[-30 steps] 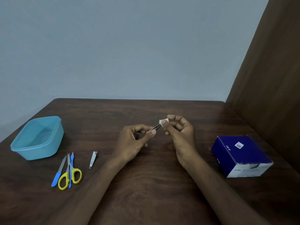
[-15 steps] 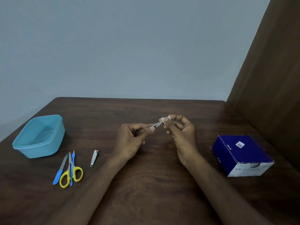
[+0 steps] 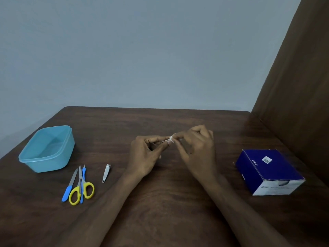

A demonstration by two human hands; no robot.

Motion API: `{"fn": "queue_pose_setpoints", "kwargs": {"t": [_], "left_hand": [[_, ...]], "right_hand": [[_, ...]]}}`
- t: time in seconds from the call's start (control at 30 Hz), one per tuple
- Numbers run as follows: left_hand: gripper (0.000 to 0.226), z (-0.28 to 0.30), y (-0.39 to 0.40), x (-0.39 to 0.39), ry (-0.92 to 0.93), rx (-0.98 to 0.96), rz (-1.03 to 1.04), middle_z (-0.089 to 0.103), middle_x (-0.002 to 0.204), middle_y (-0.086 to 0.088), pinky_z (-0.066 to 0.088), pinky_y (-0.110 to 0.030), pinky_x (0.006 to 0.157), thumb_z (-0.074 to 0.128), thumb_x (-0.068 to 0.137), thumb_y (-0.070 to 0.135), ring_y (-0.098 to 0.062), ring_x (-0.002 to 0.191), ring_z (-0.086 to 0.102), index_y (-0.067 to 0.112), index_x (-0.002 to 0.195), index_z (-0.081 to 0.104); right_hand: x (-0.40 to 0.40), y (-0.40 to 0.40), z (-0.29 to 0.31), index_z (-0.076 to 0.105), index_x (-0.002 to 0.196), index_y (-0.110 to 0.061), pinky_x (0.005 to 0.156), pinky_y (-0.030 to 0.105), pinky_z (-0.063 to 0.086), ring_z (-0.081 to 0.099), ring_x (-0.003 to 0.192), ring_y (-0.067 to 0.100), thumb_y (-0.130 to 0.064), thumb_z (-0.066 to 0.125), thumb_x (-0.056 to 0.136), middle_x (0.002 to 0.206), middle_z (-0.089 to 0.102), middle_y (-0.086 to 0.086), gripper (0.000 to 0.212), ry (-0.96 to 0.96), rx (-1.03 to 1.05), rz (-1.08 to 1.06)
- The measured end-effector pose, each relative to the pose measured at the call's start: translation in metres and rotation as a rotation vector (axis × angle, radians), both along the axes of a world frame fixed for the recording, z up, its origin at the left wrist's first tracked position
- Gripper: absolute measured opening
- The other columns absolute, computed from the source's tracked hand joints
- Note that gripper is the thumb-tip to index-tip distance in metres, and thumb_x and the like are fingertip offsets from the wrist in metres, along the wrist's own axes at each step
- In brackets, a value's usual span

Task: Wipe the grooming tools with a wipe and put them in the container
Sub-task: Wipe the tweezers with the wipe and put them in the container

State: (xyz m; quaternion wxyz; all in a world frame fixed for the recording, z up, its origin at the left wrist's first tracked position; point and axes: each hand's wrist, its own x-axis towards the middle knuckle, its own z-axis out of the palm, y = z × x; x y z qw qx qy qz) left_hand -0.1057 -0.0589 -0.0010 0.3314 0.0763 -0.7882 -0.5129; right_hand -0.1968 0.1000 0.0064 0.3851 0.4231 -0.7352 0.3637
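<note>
Above the counter: my left hand pinches a thin metal tool, steadying it so my right hand can pinch the wipe round its tip. Container waits far left, apparently empty, beside unwiped scissors.

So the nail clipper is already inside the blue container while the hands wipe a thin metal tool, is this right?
Not quite. In the head view the nail clipper lies on the table, right of the scissors, not inside the blue container. The rest holds: the left hand and right hand wipe a thin metal tool.
</note>
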Motion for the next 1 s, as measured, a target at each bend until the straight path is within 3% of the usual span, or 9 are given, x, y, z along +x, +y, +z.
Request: {"fn": "queue_pose_setpoints", "kwargs": {"t": [0.1,0.33,0.63,0.87,1.0], "left_hand": [[0.013,0.001,0.001,0.0,0.005,-0.014,0.015,0.075,0.066,0.016,0.043,-0.015,0.054,0.085,0.09,0.026,-0.001,0.049,0.06,0.025,0.102,0.087],[0.015,0.001,0.002,-0.001,0.016,-0.045,0.036,0.072,0.073,0.013,0.042,-0.014,0.053,0.084,0.091,0.022,-0.005,0.049,0.058,0.027,0.105,0.087],[0.011,0.002,0.002,0.003,0.028,-0.168,0.027,0.071,0.075,0.013,0.044,-0.015,0.055,0.083,0.092,0.029,-0.011,0.053,0.066,0.03,0.103,0.087],[0.014,0.004,0.002,0.003,0.043,-0.138,0.04,0.073,0.078,0.009,0.043,-0.015,0.054,0.083,0.092,0.028,-0.01,0.051,0.065,0.029,0.106,0.086],[0.013,0.003,0.002,0.001,0.021,-0.065,0.081,0.071,0.067,0.016,0.045,-0.018,0.053,0.084,0.092,0.028,-0.006,0.047,0.061,0.033,0.103,0.086]], "right_hand": [[0.002,0.001,0.002,0.079,0.091,-0.028,0.082,0.042,0.043,0.062,0.09,0.019,-0.025,0.082,0.089,0.087,0.075,-0.019,0.004,0.054,0.035,-0.007],[-0.014,0.014,0.003,0.078,0.092,-0.031,0.083,0.038,0.035,0.058,0.094,0.021,-0.028,0.083,0.09,0.089,0.076,-0.016,0.006,-0.089,0.014,-0.201],[0.004,-0.001,0.002,0.077,0.1,-0.033,0.085,0.044,0.042,0.061,0.095,0.017,-0.034,0.079,0.092,0.095,0.076,-0.021,0.008,-0.113,0.022,-0.014],[-0.02,0.016,0.004,0.076,0.097,-0.033,0.08,0.034,0.034,0.057,0.094,0.016,-0.026,0.082,0.09,0.09,0.076,-0.019,0.012,-0.231,-0.039,-0.238],[-0.023,0.02,0.008,0.078,0.102,-0.024,0.075,0.032,0.057,0.068,0.087,0.009,-0.017,0.081,0.092,0.091,0.076,-0.014,0.012,-0.4,-0.17,-0.143]]}}
